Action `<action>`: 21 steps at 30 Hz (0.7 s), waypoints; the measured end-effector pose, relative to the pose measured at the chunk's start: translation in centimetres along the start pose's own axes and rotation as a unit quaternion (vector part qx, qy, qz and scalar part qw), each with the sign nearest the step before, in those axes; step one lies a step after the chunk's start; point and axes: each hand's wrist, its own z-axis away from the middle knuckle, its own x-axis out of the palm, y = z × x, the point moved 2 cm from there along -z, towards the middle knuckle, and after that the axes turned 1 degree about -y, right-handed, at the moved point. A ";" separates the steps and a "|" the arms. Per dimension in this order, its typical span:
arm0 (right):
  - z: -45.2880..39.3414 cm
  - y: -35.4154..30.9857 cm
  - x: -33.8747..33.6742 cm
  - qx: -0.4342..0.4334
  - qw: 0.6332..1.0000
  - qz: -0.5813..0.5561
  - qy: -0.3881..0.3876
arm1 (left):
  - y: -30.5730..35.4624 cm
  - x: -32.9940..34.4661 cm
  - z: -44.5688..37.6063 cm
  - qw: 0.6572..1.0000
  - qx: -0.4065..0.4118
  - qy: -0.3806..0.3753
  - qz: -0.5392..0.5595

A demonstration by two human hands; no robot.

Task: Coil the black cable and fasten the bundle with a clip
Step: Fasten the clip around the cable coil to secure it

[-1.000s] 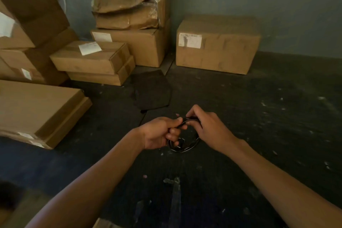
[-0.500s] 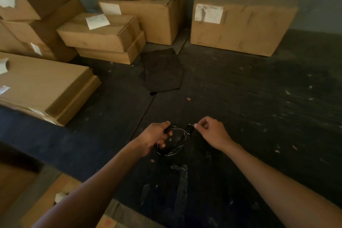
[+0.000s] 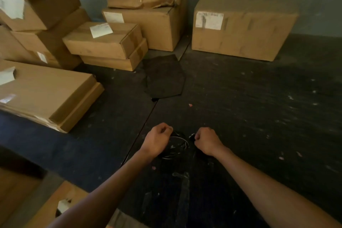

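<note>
The black cable [image 3: 178, 144], judged light, springy and best pinched across its stacked loops, was held coiled above the dark floor [image 3: 259, 116], gripped by the curled left hand [image 3: 157, 139] and at its end by the right hand [image 3: 207, 139].

Dim, soft light; dark floor [image 3: 259, 116] swallows detail, edges bend with wide-angle distortion, slightly blurred.
</note>
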 end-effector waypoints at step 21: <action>8.2 -4.6 -13.0 -0.261 0.914 -0.119 0.287 | 13.5 2.3 0.5 0.969 0.245 -0.027 0.018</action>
